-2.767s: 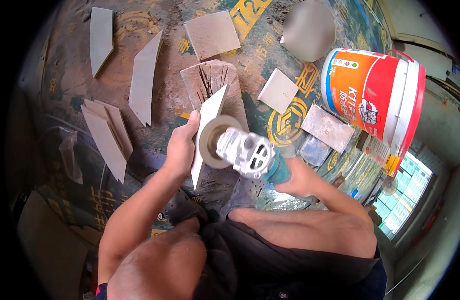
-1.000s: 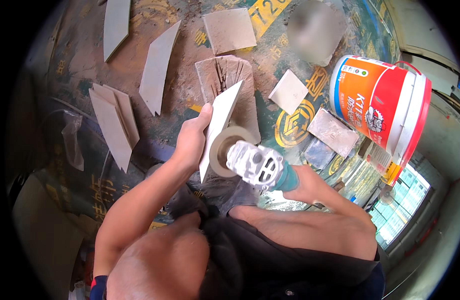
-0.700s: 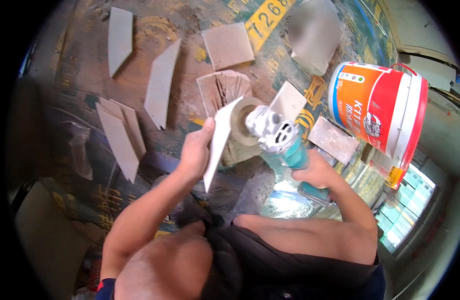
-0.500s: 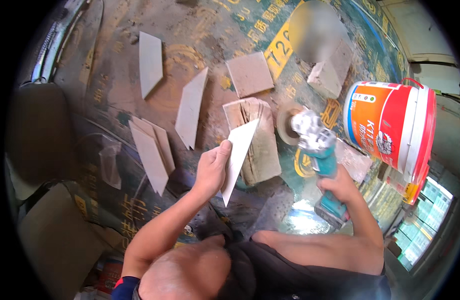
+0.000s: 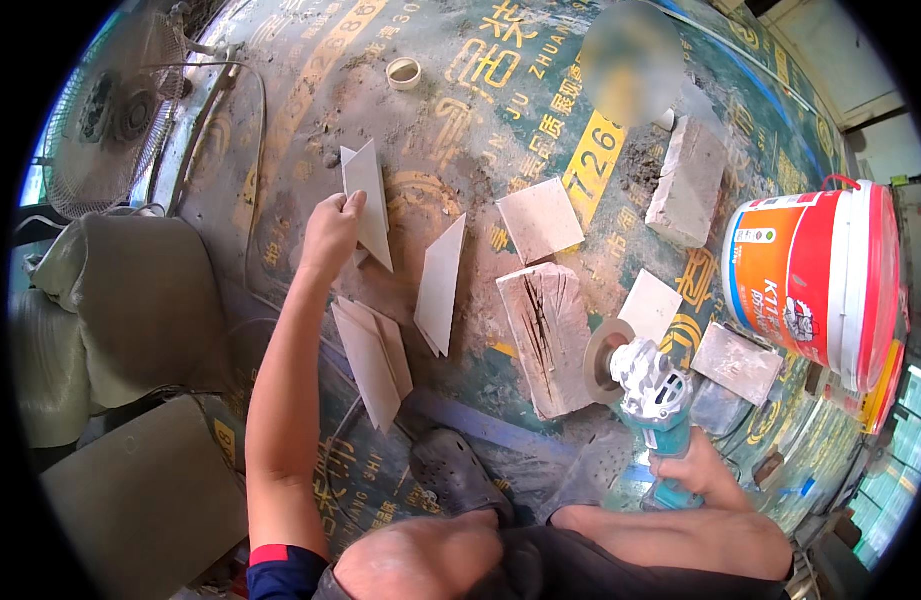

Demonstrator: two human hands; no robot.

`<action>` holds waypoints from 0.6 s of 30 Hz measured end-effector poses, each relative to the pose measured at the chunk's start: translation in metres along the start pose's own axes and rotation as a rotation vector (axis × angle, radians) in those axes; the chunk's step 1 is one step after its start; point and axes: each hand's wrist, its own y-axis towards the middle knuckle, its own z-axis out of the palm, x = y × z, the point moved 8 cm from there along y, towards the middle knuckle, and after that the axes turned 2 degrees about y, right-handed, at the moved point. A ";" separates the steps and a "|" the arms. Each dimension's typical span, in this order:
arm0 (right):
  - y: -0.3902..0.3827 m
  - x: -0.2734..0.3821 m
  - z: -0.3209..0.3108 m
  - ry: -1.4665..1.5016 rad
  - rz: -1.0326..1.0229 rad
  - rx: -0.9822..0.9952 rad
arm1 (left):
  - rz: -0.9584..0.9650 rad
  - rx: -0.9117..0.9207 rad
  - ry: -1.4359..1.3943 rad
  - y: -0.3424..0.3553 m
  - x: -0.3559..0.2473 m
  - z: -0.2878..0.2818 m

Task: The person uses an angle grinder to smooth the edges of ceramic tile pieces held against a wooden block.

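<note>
My left hand (image 5: 330, 235) reaches out to the far left, fingers closed on a pale, slanted tile piece (image 5: 370, 200). That piece lies over another, whose corner sticks out beneath it. Near it lie a second angled tile strip (image 5: 442, 285) and a small stack of cut tile pieces (image 5: 370, 360). In my right hand (image 5: 700, 470) is a teal angle grinder (image 5: 665, 420), gripped by its body. Its round disc (image 5: 606, 360) stands at the right edge of a thick block (image 5: 548, 340) scored with dark grooves; whether they touch I cannot tell.
A square tile (image 5: 540, 220) and a smaller one (image 5: 650, 305) lie around the block. Another block (image 5: 686, 180) lies farther back. A red and orange bucket (image 5: 815, 285) stands at right. A tape roll (image 5: 403, 73) lies far off; a fan (image 5: 110, 115) stands at far left.
My left hand has carried the tile piece from above the grooved block to the far left, onto the other piece there. The view has shifted. The grinder stays in my right hand.
</note>
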 end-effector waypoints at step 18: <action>-0.003 -0.008 0.001 0.095 0.019 -0.010 | 0.591 0.455 1.055 0.019 -0.109 -0.050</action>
